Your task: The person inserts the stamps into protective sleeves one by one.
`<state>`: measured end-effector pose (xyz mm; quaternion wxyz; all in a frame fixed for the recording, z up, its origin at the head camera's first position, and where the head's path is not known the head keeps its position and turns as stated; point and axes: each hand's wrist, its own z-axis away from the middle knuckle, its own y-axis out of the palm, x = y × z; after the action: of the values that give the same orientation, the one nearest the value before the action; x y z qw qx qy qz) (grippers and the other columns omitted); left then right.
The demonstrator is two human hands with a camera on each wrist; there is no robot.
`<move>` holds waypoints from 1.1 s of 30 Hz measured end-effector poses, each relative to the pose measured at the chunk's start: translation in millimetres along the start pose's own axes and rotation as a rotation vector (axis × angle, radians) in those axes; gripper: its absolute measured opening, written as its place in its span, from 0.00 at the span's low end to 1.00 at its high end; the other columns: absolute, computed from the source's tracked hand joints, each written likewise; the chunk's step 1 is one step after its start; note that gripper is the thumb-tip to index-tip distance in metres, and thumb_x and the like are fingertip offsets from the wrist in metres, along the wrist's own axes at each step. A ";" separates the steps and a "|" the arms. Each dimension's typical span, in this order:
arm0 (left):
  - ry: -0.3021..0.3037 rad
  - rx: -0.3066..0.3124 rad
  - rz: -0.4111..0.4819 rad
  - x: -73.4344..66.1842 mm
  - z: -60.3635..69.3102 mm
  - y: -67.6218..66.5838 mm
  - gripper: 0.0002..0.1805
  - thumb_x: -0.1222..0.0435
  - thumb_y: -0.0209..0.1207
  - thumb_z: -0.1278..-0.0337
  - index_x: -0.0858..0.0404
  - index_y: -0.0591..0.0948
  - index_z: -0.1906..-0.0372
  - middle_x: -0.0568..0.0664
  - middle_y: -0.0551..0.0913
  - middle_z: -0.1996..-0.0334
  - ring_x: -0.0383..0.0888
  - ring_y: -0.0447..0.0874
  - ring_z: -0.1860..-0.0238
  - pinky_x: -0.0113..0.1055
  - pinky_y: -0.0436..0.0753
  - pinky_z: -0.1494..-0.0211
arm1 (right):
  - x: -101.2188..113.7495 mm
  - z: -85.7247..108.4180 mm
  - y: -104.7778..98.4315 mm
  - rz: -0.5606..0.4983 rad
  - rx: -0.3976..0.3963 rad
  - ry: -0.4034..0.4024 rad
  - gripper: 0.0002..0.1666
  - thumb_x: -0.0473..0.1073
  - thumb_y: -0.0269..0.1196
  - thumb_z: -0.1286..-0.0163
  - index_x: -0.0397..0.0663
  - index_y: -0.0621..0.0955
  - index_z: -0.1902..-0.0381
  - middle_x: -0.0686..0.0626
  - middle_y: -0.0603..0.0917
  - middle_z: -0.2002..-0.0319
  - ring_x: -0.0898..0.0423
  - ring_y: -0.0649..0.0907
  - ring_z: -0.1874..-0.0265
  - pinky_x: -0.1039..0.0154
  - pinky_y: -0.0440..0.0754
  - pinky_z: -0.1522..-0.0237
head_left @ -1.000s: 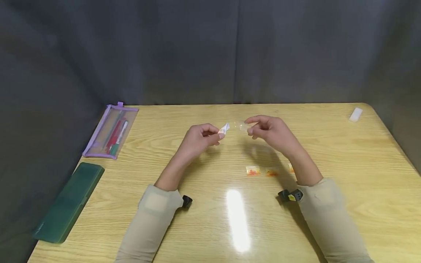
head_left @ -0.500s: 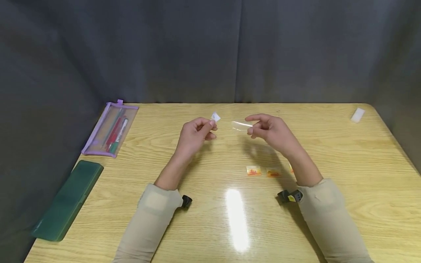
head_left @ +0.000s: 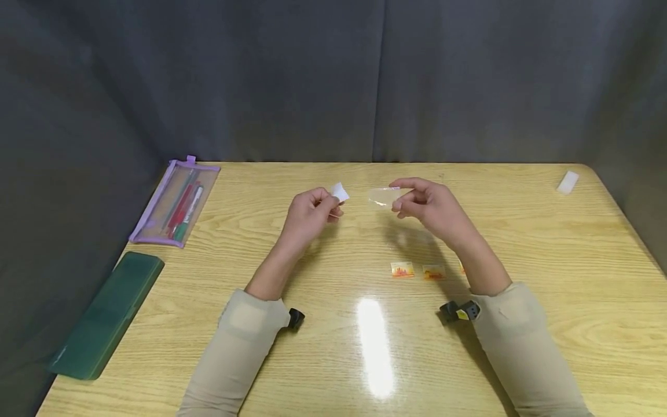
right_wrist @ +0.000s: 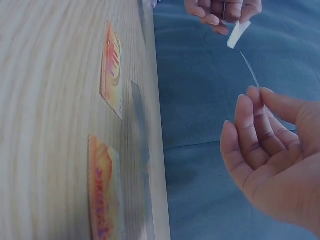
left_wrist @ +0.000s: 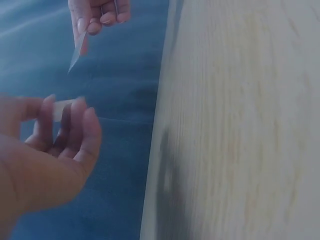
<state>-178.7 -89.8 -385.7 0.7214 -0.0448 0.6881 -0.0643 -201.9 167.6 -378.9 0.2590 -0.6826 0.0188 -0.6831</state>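
In the head view my left hand (head_left: 308, 217) pinches a small stamp-like paper (head_left: 340, 191), its plain white face showing, between thumb and fingers. Across a short gap, my right hand (head_left: 436, 209) holds a thin clear plastic piece (head_left: 383, 197) by its right end. In the right wrist view the clear plastic piece (right_wrist: 250, 69) is seen edge-on, apart from the white stamp-like paper (right_wrist: 238, 34). On the table, orange-yellow stamps with serrated edges lie below the right hand: one stamp (head_left: 402, 270), a second stamp (head_left: 433, 272) and a third stamp (head_left: 462, 267) partly hidden by the right wrist.
At the left lie a mesh pencil pouch (head_left: 174, 204) with purple edging and pens inside, and a dark green case (head_left: 109, 315). A white block (head_left: 567, 182) sits at the far right of the wooden table (head_left: 573, 260). Dark curtains (head_left: 292, 81) hang behind.
My left hand has drawn slightly left and turned the stamp-like paper so its white side shows flatter. The clear plastic piece has tilted in my right hand, which otherwise barely moves.
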 end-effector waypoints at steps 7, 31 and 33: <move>-0.025 -0.084 0.201 -1.9 -2.1 -4.1 0.15 0.75 0.50 0.40 0.63 0.69 0.83 0.55 0.85 0.67 0.43 0.89 0.69 0.35 0.91 0.60 | 1.6 1.0 0.6 -0.047 -0.004 0.033 0.17 0.44 0.59 0.22 0.39 0.80 0.44 0.49 0.85 0.53 0.53 0.87 0.55 0.57 0.85 0.43; -0.082 -0.039 0.318 2.1 -5.5 -6.5 0.20 0.73 0.60 0.33 0.69 0.75 0.38 0.55 0.89 0.63 0.38 0.91 0.69 0.29 0.90 0.62 | -3.1 -0.8 7.9 -0.318 -0.020 0.047 0.17 0.42 0.63 0.25 0.33 0.81 0.47 0.55 0.83 0.51 0.59 0.84 0.54 0.66 0.85 0.44; -0.077 -0.021 0.305 2.3 -5.2 -6.0 0.17 0.72 0.60 0.32 0.70 0.77 0.41 0.58 0.89 0.60 0.38 0.91 0.69 0.29 0.90 0.61 | -3.4 -0.9 8.4 -0.352 -0.024 0.037 0.13 0.41 0.64 0.26 0.36 0.83 0.51 0.55 0.85 0.53 0.59 0.85 0.54 0.66 0.85 0.45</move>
<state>-184.0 -96.0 -387.3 0.7480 0.0500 0.6595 0.0549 -200.3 161.3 -385.3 0.1266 -0.6658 -0.0881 -0.7300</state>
